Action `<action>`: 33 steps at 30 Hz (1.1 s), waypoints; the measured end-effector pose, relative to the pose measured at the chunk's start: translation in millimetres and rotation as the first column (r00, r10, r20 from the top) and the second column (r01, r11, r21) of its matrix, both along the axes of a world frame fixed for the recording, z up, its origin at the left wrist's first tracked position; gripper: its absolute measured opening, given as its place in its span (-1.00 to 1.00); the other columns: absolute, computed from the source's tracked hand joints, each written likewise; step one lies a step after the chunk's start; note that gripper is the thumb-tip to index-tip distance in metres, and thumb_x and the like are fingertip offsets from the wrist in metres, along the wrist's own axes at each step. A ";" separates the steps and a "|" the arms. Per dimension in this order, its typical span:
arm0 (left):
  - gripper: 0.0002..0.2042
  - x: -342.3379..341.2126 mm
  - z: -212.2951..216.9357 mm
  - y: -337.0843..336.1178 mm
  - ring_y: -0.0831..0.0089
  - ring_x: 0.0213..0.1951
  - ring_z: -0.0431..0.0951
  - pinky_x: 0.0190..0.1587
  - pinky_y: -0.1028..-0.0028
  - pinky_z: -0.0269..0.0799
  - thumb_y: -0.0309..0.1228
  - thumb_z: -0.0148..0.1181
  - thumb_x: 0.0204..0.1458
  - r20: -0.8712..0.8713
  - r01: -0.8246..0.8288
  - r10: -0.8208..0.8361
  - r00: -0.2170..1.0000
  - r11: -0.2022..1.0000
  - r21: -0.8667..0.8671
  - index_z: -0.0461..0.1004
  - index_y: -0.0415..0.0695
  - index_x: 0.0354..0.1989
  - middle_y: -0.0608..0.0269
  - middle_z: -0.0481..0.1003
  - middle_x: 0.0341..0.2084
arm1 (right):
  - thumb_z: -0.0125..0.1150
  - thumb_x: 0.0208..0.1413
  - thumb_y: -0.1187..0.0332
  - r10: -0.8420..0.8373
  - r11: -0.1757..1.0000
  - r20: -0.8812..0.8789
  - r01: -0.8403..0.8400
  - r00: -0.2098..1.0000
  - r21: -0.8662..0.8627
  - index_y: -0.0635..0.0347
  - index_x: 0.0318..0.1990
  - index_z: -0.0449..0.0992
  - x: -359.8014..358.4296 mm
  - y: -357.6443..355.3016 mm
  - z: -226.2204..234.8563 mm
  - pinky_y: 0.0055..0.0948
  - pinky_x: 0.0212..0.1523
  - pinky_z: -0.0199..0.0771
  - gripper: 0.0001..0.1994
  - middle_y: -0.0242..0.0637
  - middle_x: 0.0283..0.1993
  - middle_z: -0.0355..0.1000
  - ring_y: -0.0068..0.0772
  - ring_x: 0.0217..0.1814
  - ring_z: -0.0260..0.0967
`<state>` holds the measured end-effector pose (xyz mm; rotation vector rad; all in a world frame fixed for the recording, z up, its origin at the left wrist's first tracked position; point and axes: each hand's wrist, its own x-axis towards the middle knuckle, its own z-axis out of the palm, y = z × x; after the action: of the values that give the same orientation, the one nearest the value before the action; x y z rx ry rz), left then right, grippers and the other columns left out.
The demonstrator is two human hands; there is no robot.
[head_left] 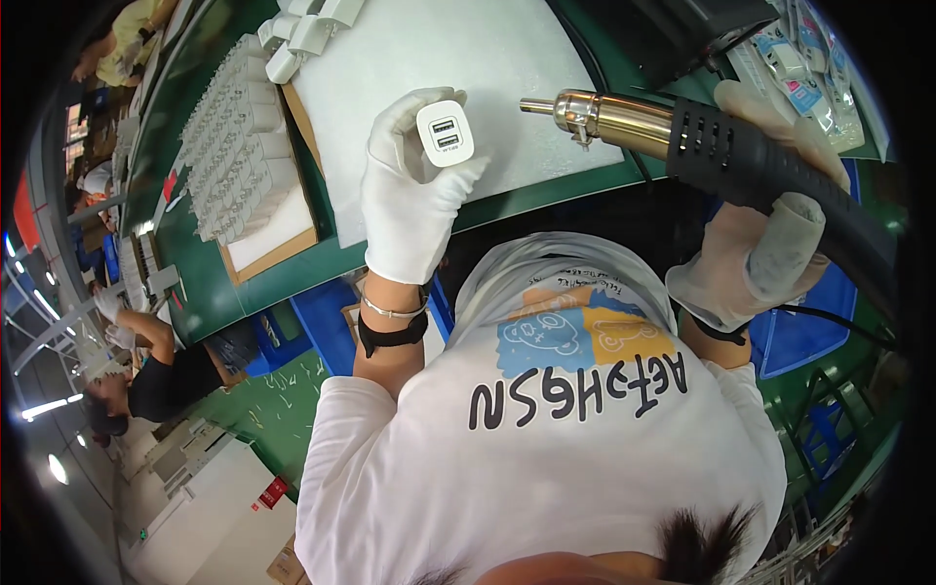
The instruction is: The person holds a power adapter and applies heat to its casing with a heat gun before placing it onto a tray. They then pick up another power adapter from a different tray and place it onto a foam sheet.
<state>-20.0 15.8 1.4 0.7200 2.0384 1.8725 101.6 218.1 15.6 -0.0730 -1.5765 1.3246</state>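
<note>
My left hand (414, 190), in a white glove, grips a white USB charger (446, 134) between thumb and fingers. The face with its two USB ports is turned up toward me. My right hand (746, 268), also gloved, is closed round the black ribbed handle of a hot air gun (624, 122); some of its fingers are hidden behind the handle. The gun's narrow metal nozzle points left toward the charger, with a gap between them. Both hands are over the near edge of a white sheet (439, 49).
To the left, a cardboard-edged tray (278, 253) holds rows of whitish pieces. Several white chargers (307, 34) lie at the far left of the sheet. Black equipment (682, 39) and plastic packets (804, 83) are at far right. Co-workers (161, 370) are at left.
</note>
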 end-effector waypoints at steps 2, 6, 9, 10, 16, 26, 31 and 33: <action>-0.43 0.9 -0.6 0.7 0.41 0.04 0.38 0.11 0.45 0.31 -0.69 0.32 -0.20 0.003 -0.006 0.006 1.000 1.000 -0.004 0.26 -0.20 0.05 0.14 0.39 -0.01 | 0.02 0.16 0.06 0.052 0.999 -0.048 -0.052 0.998 -0.008 0.25 -0.02 0.39 -0.5 1.3 -2.8 -0.16 0.01 0.48 -0.57 0.14 -0.16 0.48 -0.07 -0.11 0.49; -0.43 1.8 -3.1 1.2 0.41 0.05 0.38 0.11 0.45 0.32 -0.69 0.32 -0.20 0.006 -0.019 0.019 1.000 1.000 -0.013 0.25 -0.20 0.05 0.13 0.39 0.00 | 0.03 0.16 0.09 0.105 0.994 -0.057 -0.103 0.993 0.028 0.26 -0.01 0.39 -0.1 2.3 -1.9 -0.16 -0.02 0.49 -0.58 0.14 -0.15 0.48 -0.07 -0.11 0.48; -0.43 2.2 -4.3 0.6 0.40 0.05 0.38 0.11 0.44 0.32 -0.69 0.32 -0.19 0.001 -0.019 0.019 1.000 1.000 -0.011 0.23 -0.20 0.05 0.12 0.38 0.00 | 0.03 0.15 0.10 0.112 0.993 -0.058 -0.109 0.992 0.038 0.26 0.00 0.40 0.4 2.4 0.1 -0.17 -0.04 0.49 -0.58 0.14 -0.15 0.48 -0.08 -0.11 0.48; -0.42 2.9 -4.3 0.7 0.40 0.05 0.38 0.11 0.44 0.33 -0.69 0.32 -0.19 0.004 -0.015 0.015 1.000 1.000 -0.003 0.23 -0.20 0.05 0.12 0.38 0.00 | 0.03 0.15 0.10 0.112 0.993 -0.058 -0.109 0.992 0.040 0.26 0.00 0.40 0.7 2.4 0.4 -0.17 -0.05 0.49 -0.58 0.14 -0.16 0.48 -0.09 -0.12 0.48; -0.43 7.3 -1.5 4.4 0.39 0.05 0.38 0.12 0.43 0.33 -0.70 0.32 -0.19 0.094 -0.029 0.027 0.995 0.999 0.017 0.22 -0.21 0.04 0.10 0.38 0.00 | 0.05 0.14 0.11 0.170 0.984 -0.065 -0.166 0.983 0.063 0.26 0.00 0.41 1.6 6.6 -1.2 -0.20 -0.07 0.50 -0.59 0.13 -0.17 0.49 -0.11 -0.13 0.49; -0.43 5.5 -4.8 3.4 0.38 0.06 0.38 0.11 0.43 0.34 -0.69 0.32 -0.18 0.034 -0.014 0.014 0.999 1.000 -0.017 0.21 -0.21 0.04 0.09 0.38 0.00 | 0.09 0.13 0.12 0.179 0.983 -0.038 -0.177 0.983 0.052 0.22 0.01 0.41 2.0 2.7 1.7 -0.24 -0.14 0.52 -0.59 0.13 -0.17 0.48 -0.18 -0.19 0.48; -0.43 5.4 -4.9 3.2 0.38 0.05 0.38 0.11 0.44 0.34 -0.69 0.32 -0.18 0.006 -0.026 0.026 1.000 0.998 -0.048 0.20 -0.22 0.03 0.08 0.37 0.01 | 0.10 0.13 0.12 0.179 0.980 0.026 -0.181 0.983 0.088 0.22 0.02 0.41 6.1 4.9 1.6 -0.27 -0.18 0.52 -0.59 0.12 -0.17 0.48 -0.22 -0.23 0.47; -0.43 4.9 -5.2 3.5 0.38 0.05 0.38 0.11 0.44 0.34 -0.69 0.32 -0.18 -0.001 -0.029 0.029 1.000 0.998 -0.057 0.19 -0.22 0.03 0.08 0.37 0.01 | 0.09 0.13 0.12 0.156 0.986 0.010 -0.157 0.988 0.052 0.22 0.02 0.40 5.3 0.1 2.0 -0.27 -0.17 0.51 -0.59 0.11 -0.17 0.48 -0.21 -0.22 0.46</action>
<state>-15.1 19.3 -3.9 0.6798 2.1046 1.8219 106.9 218.2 17.5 0.0816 -1.6483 1.4034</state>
